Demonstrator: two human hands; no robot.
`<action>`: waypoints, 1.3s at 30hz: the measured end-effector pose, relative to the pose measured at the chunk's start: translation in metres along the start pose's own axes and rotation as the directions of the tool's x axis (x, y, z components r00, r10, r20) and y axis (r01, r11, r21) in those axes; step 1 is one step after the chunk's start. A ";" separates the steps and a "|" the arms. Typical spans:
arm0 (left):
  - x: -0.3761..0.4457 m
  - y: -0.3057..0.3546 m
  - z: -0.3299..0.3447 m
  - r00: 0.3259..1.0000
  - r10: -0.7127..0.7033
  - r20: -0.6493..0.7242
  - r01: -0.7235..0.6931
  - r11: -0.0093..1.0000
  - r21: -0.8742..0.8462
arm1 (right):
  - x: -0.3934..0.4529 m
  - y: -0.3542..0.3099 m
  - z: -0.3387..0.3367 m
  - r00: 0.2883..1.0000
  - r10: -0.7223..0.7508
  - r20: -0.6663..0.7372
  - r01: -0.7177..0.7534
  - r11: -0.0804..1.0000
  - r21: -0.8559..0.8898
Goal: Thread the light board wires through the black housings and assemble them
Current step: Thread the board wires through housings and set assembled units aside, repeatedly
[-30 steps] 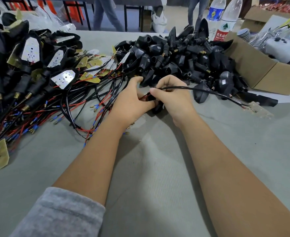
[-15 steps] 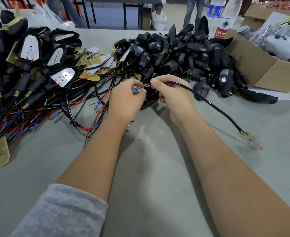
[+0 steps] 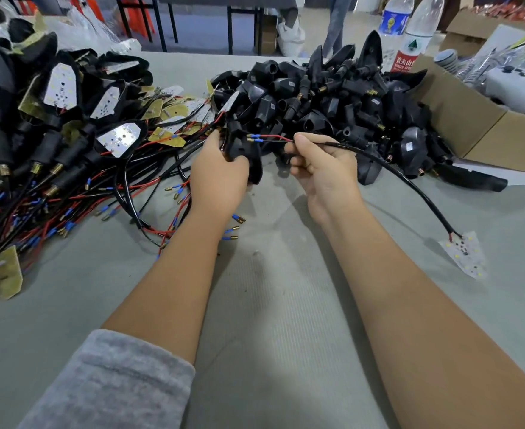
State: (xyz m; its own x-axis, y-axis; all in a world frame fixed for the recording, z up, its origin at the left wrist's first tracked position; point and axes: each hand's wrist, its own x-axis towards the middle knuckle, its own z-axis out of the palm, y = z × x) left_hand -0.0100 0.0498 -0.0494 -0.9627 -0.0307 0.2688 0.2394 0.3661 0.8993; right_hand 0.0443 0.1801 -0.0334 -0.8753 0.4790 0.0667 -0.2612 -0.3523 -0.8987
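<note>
Head view: left hand (image 3: 221, 178) grips black housing (image 3: 243, 150); right hand (image 3: 323, 168) pinches wire (image 3: 378, 162). Risk: terminal tips (image 3: 252, 137) miss housing opening; trailing light board (image 3: 465, 253) snags bench (image 3: 270, 305).

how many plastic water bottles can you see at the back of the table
2. A blue-label bottle stands at the far right behind the pile of black housings; a red-label bottle stands just right of it, beside the cardboard box. Others may be hidden.

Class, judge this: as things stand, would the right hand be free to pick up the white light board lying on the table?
Probably not yet: the right hand pinches the black cable leading to the light board; nothing blocks the way.
</note>
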 end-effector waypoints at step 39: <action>0.005 0.009 0.002 0.928 -0.189 0.321 0.366 0.626 -0.688 | -0.008 0.000 0.004 0.983 -0.176 -0.055 0.146 0.925 -0.350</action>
State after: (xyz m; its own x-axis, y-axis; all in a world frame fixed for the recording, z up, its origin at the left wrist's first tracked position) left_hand -0.0132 0.0545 -0.0408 -0.9791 0.2010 -0.0313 -0.1154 -0.4221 0.8992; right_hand 0.0499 0.1726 -0.0316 -0.7919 0.5770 0.1999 -0.2271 0.0256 -0.9735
